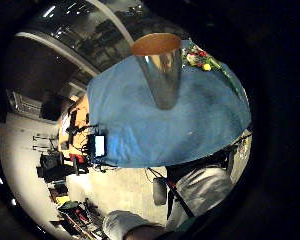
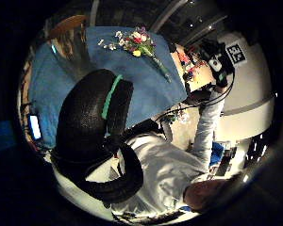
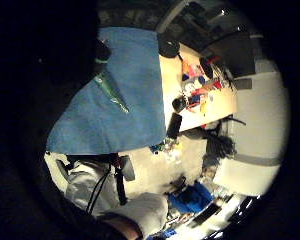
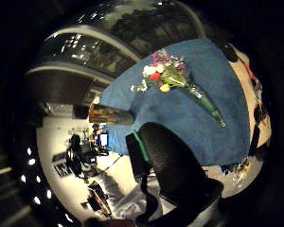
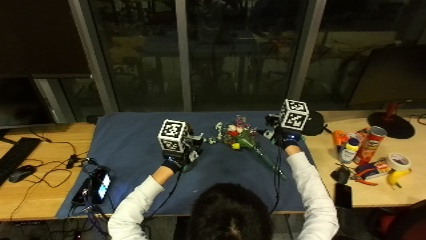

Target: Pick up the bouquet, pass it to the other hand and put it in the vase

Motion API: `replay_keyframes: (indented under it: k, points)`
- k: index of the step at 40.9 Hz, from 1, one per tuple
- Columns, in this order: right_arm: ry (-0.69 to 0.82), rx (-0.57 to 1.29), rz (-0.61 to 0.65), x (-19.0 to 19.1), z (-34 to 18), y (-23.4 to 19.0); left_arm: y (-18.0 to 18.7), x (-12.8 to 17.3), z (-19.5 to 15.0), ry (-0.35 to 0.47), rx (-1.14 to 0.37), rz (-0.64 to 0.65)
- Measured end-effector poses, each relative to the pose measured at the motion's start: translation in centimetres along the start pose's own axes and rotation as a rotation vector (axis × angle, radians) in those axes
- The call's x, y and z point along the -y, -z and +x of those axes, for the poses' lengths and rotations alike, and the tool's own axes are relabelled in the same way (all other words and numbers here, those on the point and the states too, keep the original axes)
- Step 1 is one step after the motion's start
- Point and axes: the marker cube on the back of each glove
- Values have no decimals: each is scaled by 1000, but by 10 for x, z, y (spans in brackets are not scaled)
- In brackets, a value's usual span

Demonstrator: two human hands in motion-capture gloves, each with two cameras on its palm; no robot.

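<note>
Nothing done yet, by the look of it. The bouquet [image 5: 243, 140] lay flat on the blue cloth [image 5: 133, 145] covering the desk [image 5: 40, 185], blooms toward the window, stem pointing back at the person, between the two hands and touched by neither. The left hand [image 5: 176, 161] hung over the vase [image 1: 160, 70], which stood upright and empty on the cloth. The right hand [image 5: 286, 137] hovered just beside the flowers. Couldn't tell the fingers on either hand. Pick-up, handover and placing all remained.
</note>
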Motion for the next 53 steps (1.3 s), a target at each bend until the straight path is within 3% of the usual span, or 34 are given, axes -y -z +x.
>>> replay_keyframes:
  k: [4, 15, 17, 19, 21, 24, 29, 35, 39, 45, 49, 53]
  points:
    - [-103, -113, -31, 15, 3, 22, 12, -9, 21, -64, 113, 0]
    - [-308, 23, -133, 64, 33, -4, 15, -16, 24, -77, 146, -1]
    - [-367, 48, -252, 60, 38, -15, 14, -17, 24, -78, 149, -4]
    - [-434, 88, -447, 50, 40, -28, 14, -18, 24, -84, 147, -6]
    - [-450, 113, -512, 51, 44, -45, 13, -18, 23, -87, 143, -9]
    - [-419, 103, -403, 68, 55, -74, 10, -19, 21, -85, 137, -29]
    - [-403, 81, -260, 52, 48, -94, 5, -18, 20, -88, 97, -75]
    - [-454, 40, -376, 38, 48, -143, 4, -18, 20, -83, 121, -60]
    - [-441, -29, -300, 46, 56, -173, 2, -19, 20, -83, 113, -78]
    - [-431, -93, -324, 36, 59, -208, 3, -22, 20, -79, 116, -81]
    - [-376, -110, -208, 37, 57, -212, 1, -20, 20, -78, 107, -73]
    - [-377, -43, -187, 37, 54, -214, 2, -21, 22, -85, 87, -71]
